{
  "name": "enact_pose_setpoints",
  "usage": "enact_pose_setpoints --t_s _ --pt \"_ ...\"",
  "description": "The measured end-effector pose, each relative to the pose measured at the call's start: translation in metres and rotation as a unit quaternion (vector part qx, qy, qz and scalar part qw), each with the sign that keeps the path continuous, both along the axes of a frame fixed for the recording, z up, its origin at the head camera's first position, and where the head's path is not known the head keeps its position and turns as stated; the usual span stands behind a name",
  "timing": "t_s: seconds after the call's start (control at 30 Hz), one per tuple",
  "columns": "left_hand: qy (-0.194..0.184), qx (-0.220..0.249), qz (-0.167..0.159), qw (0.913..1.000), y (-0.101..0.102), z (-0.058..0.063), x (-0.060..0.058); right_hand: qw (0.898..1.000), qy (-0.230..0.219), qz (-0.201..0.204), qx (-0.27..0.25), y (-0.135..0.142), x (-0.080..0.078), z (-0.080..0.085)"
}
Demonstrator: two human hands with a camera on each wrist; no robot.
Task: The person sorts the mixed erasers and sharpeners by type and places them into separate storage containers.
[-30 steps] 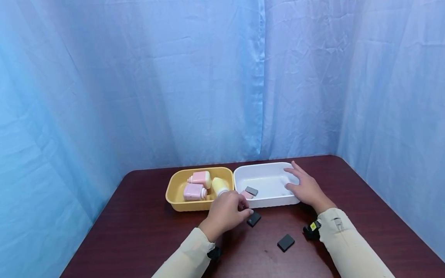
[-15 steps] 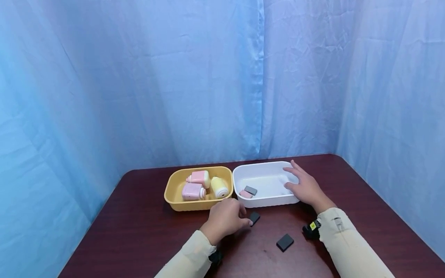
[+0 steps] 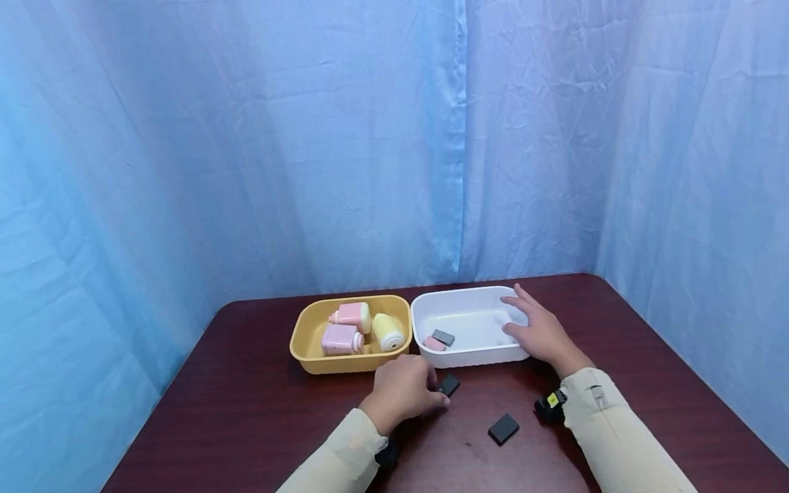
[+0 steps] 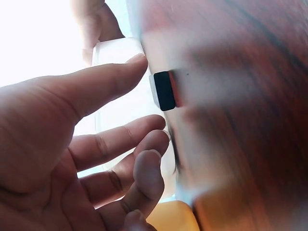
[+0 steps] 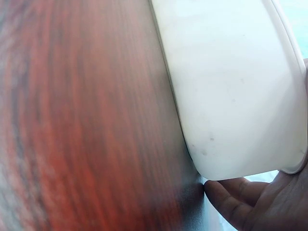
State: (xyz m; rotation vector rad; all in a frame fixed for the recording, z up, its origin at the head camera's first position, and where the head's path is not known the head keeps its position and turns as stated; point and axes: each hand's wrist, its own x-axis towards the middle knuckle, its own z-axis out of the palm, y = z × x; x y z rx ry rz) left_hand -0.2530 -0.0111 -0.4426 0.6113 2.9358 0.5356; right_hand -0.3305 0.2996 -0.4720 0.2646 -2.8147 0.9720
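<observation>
My left hand (image 3: 402, 388) is over the table just in front of the two baskets, thumb and fingers spread apart. Between them, in the left wrist view, shows a small black rectangular block (image 4: 164, 91), with a visible gap to the fingertips. In the head view this black block (image 3: 450, 385) lies beside the thumb. With thumb and a finger over the rim and other fingers outside, my right hand (image 3: 545, 335) holds the right end of the white basket (image 3: 471, 358). Inside that basket lie a pink block (image 3: 434, 344) and a grey block (image 3: 443, 337).
A second black block (image 3: 503, 429) lies nearer the front, between the forearms. Left of the white basket stands a yellow basket (image 3: 345, 366) with a pink bottle (image 3: 351, 315), a lilac bottle (image 3: 339, 340) and a yellow bottle (image 3: 387, 331). Blue curtains (image 3: 370, 150) surround the table.
My left hand has drawn slightly back toward the front, uncovering the yellow bottle, and stays beside the black block. The right hand keeps its place on the white basket.
</observation>
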Motion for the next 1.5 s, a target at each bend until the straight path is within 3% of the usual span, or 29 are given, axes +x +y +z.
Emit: enact_pose_setpoints --t_s 0.73,1.17,1.5 --pt "0.021 -0.046 -0.017 0.9986 0.0043 -0.0032 -0.0003 1.000 -0.008 -0.007 0.002 -0.0018 0.0019 0.0014" --pt "-0.003 -0.060 -0.063 0.9962 0.0062 0.0042 0.0073 1.000 -0.006 -0.005 0.003 -0.0030 0.0029 0.0026" --pt "-0.015 -0.040 -0.094 0.9946 0.0035 0.0029 0.0063 1.000 -0.011 -0.010 0.006 -0.0038 0.0025 0.0012"
